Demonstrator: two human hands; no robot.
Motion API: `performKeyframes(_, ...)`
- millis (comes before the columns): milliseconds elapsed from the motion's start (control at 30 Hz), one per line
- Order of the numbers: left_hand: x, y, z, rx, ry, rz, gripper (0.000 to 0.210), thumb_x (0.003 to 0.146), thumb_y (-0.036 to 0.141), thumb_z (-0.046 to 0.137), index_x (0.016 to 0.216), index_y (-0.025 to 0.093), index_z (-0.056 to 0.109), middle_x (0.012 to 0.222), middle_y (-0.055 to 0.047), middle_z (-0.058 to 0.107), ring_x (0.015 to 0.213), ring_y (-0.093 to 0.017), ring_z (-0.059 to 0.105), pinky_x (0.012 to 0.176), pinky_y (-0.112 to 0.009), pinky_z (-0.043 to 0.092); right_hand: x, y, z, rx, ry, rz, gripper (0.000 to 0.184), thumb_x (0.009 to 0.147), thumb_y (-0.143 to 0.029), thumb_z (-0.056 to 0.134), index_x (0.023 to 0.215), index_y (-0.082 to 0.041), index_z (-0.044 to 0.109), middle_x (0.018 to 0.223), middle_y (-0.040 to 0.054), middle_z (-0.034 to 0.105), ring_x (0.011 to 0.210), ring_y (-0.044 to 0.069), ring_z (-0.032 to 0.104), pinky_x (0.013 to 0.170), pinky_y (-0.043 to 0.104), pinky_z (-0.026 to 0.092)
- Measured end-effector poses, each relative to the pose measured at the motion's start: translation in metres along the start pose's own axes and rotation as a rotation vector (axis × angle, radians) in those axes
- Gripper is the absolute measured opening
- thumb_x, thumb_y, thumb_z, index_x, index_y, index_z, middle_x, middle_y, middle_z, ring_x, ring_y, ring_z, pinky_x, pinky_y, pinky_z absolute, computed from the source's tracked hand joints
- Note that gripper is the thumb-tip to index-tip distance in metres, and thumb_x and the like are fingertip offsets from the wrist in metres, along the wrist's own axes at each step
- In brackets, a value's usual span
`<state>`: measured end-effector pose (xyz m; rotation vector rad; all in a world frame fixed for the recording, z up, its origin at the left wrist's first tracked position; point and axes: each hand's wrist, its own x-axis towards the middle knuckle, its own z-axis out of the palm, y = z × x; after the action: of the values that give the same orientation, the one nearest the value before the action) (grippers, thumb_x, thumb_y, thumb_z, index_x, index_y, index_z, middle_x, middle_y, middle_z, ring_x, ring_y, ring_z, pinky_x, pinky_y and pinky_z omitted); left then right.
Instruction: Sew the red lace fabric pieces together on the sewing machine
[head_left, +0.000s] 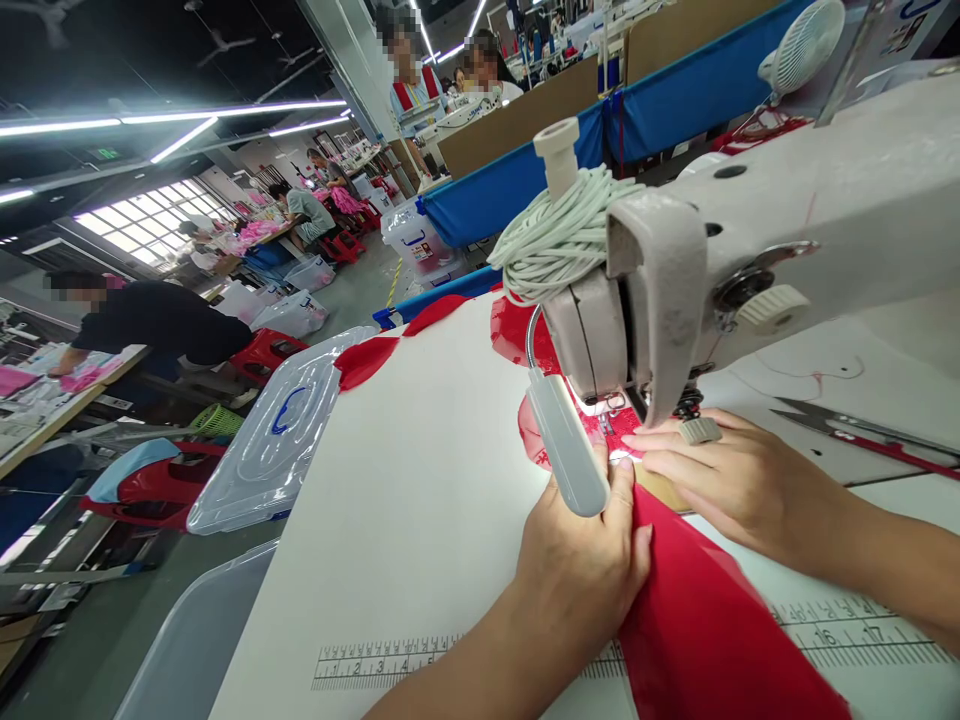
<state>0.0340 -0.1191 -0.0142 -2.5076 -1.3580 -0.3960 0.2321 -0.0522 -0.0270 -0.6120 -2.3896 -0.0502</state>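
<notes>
A length of red fabric [697,610] runs from the front edge of the table up to the presser foot [606,425] of a white sewing machine [787,220]. My left hand [577,560] lies at the fabric's left edge, just before the foot, its fingers closed on the cloth. My right hand [750,485] rests to the right of the needle area, fingers stretched out flat with the tips touching the red lace-like cloth [626,425]. A grey lamp [570,445] on a bendy neck covers part of my left fingers. The needle's point cannot be made out.
Scissors [870,435] lie right of my right hand. Red fabric pieces [367,362] sit along the table's far left edge. A printed ruler [390,662] crosses the white tabletop [375,510]. Left of it stands a lidded clear bin [277,430]. Several people work farther back.
</notes>
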Motion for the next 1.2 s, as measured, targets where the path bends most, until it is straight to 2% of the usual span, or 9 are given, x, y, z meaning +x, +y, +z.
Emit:
performKeyframes(100,-0.0015,-0.0001,0.0008,-0.005,0.039,0.015,0.044,0.100,0.035,0.050,0.129,0.004,0.063,0.124,-0.020,0.069,0.114,-0.033,0.066,0.089,-0.044,0.061,-0.0019,-0.0008,0.0015,-0.019,0.009,0.010,0.035,0.096,-0.003,0.036,0.102,-0.017,0.068,0.106,0.0096,0.076,0.095,0.023,0.069,0.075,0.038,0.043)
performKeyframes(167,-0.0032,-0.0001,0.0012,-0.024,0.066,0.041,0.058,0.099,0.051,0.053,0.126,0.001,0.064,0.119,-0.022,0.070,0.109,-0.035,0.068,0.084,-0.044,0.063,-0.0034,-0.0012,0.0030,-0.032,0.009,0.025,0.037,0.096,-0.004,0.032,0.101,-0.018,0.067,0.105,0.0088,0.076,0.092,0.023,0.069,0.075,0.039,0.044)
performKeyframes(233,-0.0043,0.0003,0.0010,-0.034,0.074,0.054,0.066,0.096,0.057,0.055,0.124,-0.001,0.065,0.117,-0.023,0.070,0.106,-0.037,0.069,0.081,-0.044,0.063,-0.0042,-0.0011,0.0042,-0.040,0.008,0.033,0.039,0.096,-0.004,0.030,0.102,-0.019,0.066,0.106,0.0082,0.076,0.092,0.022,0.069,0.075,0.039,0.044)
performKeyframes(367,-0.0030,0.0021,-0.0007,-0.042,0.046,0.041,0.055,0.094,0.045,0.061,0.125,-0.001,0.064,0.121,-0.023,0.069,0.109,-0.036,0.068,0.085,-0.043,0.063,-0.0037,-0.0006,0.0046,-0.021,-0.001,0.046,0.041,0.094,-0.002,0.032,0.108,-0.019,0.066,0.108,0.0092,0.075,0.099,0.024,0.068,0.079,0.040,0.046)
performKeyframes(633,0.0007,0.0014,0.0005,-0.018,0.067,0.055,0.048,0.094,0.034,0.056,0.126,-0.001,0.063,0.125,-0.023,0.067,0.115,-0.035,0.066,0.084,-0.041,0.063,-0.0023,-0.0001,0.0050,-0.015,-0.024,0.057,0.036,0.096,-0.005,0.034,0.106,-0.017,0.067,0.092,0.0094,0.074,0.098,0.026,0.068,0.080,0.040,0.047)
performKeyframes(767,-0.0007,0.0002,0.0025,-0.009,0.026,0.040,0.052,0.094,0.037,0.057,0.131,0.000,0.060,0.131,-0.025,0.064,0.115,-0.035,0.066,0.080,-0.040,0.064,-0.0020,0.0007,0.0055,-0.029,-0.040,0.056,0.036,0.097,-0.007,0.033,0.104,-0.017,0.067,0.088,0.0079,0.073,0.095,0.025,0.068,0.080,0.039,0.046)
performKeyframes(867,-0.0013,-0.0004,0.0032,-0.019,0.013,0.027,0.052,0.094,0.037,0.059,0.131,0.001,0.060,0.131,-0.024,0.064,0.115,-0.035,0.066,0.082,-0.040,0.064,-0.0014,0.0006,0.0053,-0.027,-0.050,0.069,0.038,0.096,-0.006,0.031,0.103,-0.018,0.067,0.093,0.0087,0.074,0.095,0.024,0.068,0.079,0.040,0.047)
performKeyframes(1033,-0.0015,-0.0016,0.0037,-0.033,0.053,0.011,0.053,0.094,0.044,0.062,0.127,0.002,0.063,0.126,-0.023,0.067,0.108,-0.033,0.069,0.080,-0.037,0.064,-0.0014,0.0007,0.0062,-0.025,-0.025,0.073,0.035,0.097,-0.008,0.034,0.102,-0.017,0.067,0.110,0.0114,0.074,0.095,0.024,0.068,0.081,0.041,0.050)
performKeyframes(1200,0.0006,-0.0001,0.0020,-0.019,0.104,0.020,0.060,0.094,0.056,0.059,0.118,0.002,0.068,0.113,-0.023,0.072,0.094,-0.033,0.073,0.069,-0.038,0.065,-0.0025,0.0013,0.0075,-0.009,-0.064,0.092,0.031,0.096,-0.009,0.036,0.100,-0.019,0.066,0.105,0.0093,0.073,0.097,0.023,0.066,0.083,0.041,0.051)
